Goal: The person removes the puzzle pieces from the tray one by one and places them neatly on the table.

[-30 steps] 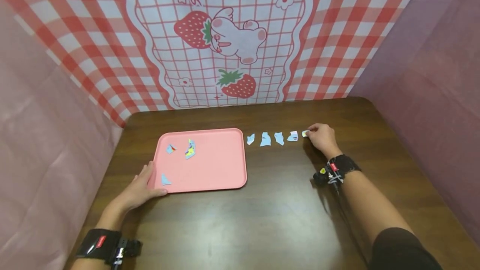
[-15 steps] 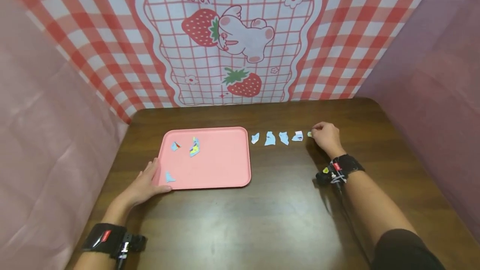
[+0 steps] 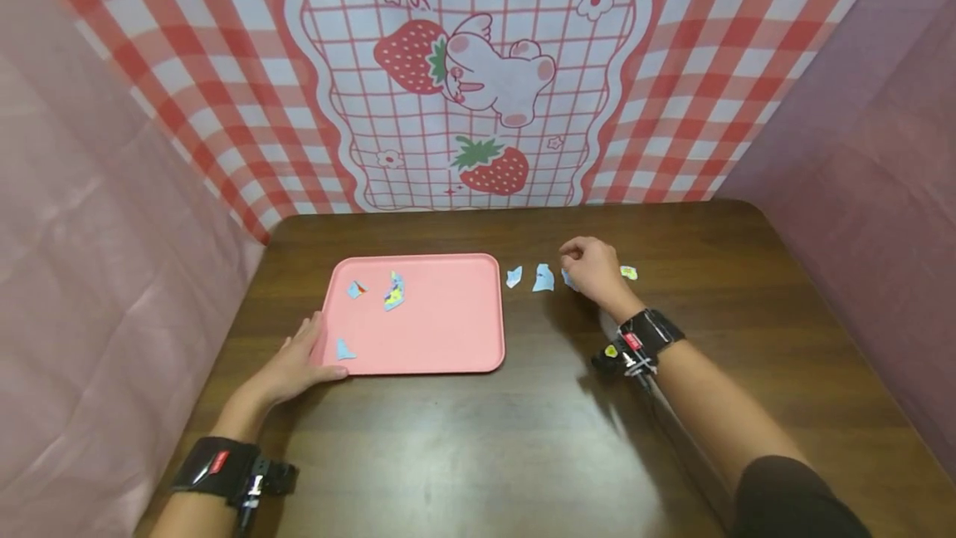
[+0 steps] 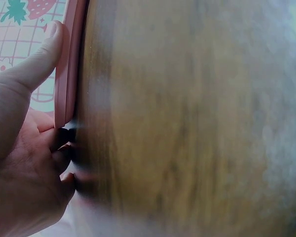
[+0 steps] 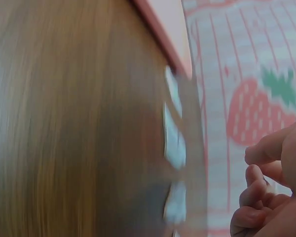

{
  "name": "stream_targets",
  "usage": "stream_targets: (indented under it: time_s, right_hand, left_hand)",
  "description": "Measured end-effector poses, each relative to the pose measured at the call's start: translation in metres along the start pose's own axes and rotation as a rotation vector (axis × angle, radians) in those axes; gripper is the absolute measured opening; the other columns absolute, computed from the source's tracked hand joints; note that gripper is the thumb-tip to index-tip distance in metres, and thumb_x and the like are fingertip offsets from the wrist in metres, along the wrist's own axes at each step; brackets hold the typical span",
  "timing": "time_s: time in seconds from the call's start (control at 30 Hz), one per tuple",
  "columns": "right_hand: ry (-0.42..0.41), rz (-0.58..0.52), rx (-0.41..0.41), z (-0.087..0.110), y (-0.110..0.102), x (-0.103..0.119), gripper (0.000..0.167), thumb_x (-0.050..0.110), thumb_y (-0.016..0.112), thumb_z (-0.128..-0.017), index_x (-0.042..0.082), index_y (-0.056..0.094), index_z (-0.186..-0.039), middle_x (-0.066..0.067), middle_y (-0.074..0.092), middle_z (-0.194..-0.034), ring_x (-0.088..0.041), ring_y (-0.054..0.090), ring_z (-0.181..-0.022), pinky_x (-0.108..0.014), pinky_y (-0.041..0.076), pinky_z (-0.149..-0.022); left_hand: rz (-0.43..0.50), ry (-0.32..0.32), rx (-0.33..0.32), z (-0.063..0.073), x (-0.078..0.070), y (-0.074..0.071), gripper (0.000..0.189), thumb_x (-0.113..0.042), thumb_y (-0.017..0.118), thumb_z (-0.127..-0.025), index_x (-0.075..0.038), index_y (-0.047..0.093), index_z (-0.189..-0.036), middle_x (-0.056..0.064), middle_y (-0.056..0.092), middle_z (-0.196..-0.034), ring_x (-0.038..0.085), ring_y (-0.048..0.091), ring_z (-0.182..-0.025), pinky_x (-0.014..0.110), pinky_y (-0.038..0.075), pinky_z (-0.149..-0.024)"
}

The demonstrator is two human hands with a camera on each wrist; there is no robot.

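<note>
The pink tray (image 3: 448,326) lies on the left half of the table. My left hand (image 3: 295,364) grips its near left corner, thumb along the front rim and fingers at the left side. Three irregular paper pieces lie in the tray: a blue one with red (image 3: 357,290), a yellow-and-blue one (image 3: 394,292) and a light blue one (image 3: 345,349). Right of the tray runs a row of blue paper pieces (image 3: 543,278), ending in a yellow-green piece (image 3: 629,272). Over that row hovers my right hand (image 3: 593,270), loosely curled, covering part of it. Nothing shows between its fingertips.
Behind the wooden table (image 3: 448,447) hangs a strawberry-print cloth (image 3: 478,90). Pink cloth (image 3: 127,214) hangs at both sides. From the right wrist camera (image 3: 616,359) a cable trails back along the forearm.
My right hand has let go of the yellow-green piece at the row's right end and moved left over the row. The left hand stays at the tray's corner.
</note>
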State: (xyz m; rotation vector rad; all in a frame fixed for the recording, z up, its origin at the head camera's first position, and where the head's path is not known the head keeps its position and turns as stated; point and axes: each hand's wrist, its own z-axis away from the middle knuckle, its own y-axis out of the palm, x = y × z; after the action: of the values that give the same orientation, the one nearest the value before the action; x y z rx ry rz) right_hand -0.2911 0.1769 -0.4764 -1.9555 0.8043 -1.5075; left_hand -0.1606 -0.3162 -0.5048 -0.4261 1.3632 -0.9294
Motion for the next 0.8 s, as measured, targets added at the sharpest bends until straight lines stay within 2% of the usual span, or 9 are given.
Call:
stream_targets:
  time_s: [0.2,0.47,0.8]
  right_hand:
    - [-0.064,-0.01,0.092,0.0,0.033,0.04,0.017,0.009,0.066,-0.086,0.004,0.077,-0.099,-0.004,0.072,-0.08,-0.022,0.063,-0.075,-0.037,0.05,-0.07]
    - [-0.095,-0.004,0.193,-0.003,0.079,0.085,0.013,0.013,0.07,-0.089,0.008,0.077,-0.098,-0.002,0.068,-0.079,-0.02,0.062,-0.074,-0.034,0.05,-0.067]
    - [-0.109,-0.018,0.294,-0.011,0.126,0.122,0.012,0.016,0.074,-0.089,0.007,0.077,-0.096,-0.002,0.068,-0.08,-0.018,0.063,-0.076,-0.034,0.051,-0.071]
  left_hand:
    - [0.001,0.015,-0.012,0.001,0.0,0.0,0.117,-0.044,0.078,-0.086,0.011,0.004,-0.156,0.038,0.004,-0.16,0.053,-0.001,-0.148,0.072,0.001,-0.113]
    - [-0.013,0.012,-0.025,0.003,0.001,-0.004,0.117,-0.045,0.079,-0.085,0.011,0.005,-0.157,0.038,0.005,-0.16,0.053,0.0,-0.148,0.071,0.002,-0.114]
    - [0.015,-0.001,-0.017,0.0,0.0,-0.003,0.117,-0.042,0.08,-0.085,0.013,0.004,-0.156,0.037,0.005,-0.16,0.052,-0.001,-0.148,0.069,0.0,-0.115]
